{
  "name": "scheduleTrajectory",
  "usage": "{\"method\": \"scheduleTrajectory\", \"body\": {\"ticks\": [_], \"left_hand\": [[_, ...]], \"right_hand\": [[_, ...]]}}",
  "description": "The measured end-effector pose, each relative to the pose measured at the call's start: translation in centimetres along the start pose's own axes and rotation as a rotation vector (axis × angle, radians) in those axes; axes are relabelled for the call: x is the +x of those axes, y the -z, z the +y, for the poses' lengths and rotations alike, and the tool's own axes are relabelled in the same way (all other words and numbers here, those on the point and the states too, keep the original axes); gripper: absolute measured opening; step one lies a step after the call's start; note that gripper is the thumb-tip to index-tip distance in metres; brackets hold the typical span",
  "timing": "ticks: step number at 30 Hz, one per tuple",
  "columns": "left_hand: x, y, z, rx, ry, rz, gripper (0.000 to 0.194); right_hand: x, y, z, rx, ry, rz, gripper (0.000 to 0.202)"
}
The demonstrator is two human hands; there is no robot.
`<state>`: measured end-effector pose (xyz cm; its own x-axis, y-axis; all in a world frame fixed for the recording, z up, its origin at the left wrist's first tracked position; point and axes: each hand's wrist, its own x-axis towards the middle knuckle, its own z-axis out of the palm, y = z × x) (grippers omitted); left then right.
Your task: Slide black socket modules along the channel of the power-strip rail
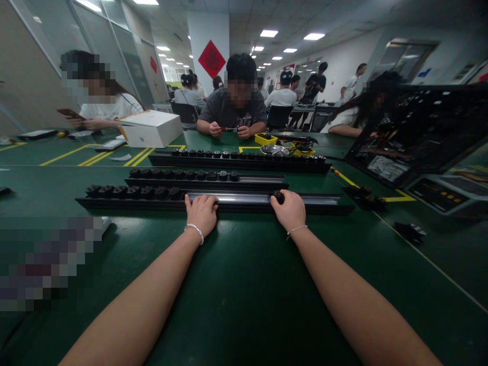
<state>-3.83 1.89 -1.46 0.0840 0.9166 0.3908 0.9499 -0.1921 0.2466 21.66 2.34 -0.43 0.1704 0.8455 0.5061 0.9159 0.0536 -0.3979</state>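
Observation:
A long black rail (244, 199) with a shiny metal channel lies across the table in front of me. Small black round parts (133, 192) sit in a row along its left portion. My left hand (202, 212) rests over the rail's near edge, fingers bent onto it, just right of the last part in the row. Farther right, my right hand (290, 208) pinches one black round part (279, 196) at the channel. The undersides of both hands' fingers are partly hidden.
Two more rails with black parts lie behind: a shorter rail (267, 179) and a longer rail (236, 161). Loose black parts (409, 232) and an open black case (412, 127) are at right. A white box (152, 128) stands back left. Opposite, a person (232, 112) holds a screwdriver.

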Motion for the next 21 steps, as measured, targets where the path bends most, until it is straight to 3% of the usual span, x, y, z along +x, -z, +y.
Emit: {"method": "scheduleTrajectory", "body": {"ticks": [7, 21], "left_hand": [[-0.03, 0.14, 0.13, -0.04, -0.078, 0.044, 0.025], [-0.05, -0.13, 0.02, -0.044, -0.094, 0.055, 0.027]], "right_hand": [[0.07, 0.04, 0.33, -0.009, 0.008, 0.024, 0.035], [0.06, 0.1, 0.55, -0.01, 0.006, 0.021, 0.034]]}}
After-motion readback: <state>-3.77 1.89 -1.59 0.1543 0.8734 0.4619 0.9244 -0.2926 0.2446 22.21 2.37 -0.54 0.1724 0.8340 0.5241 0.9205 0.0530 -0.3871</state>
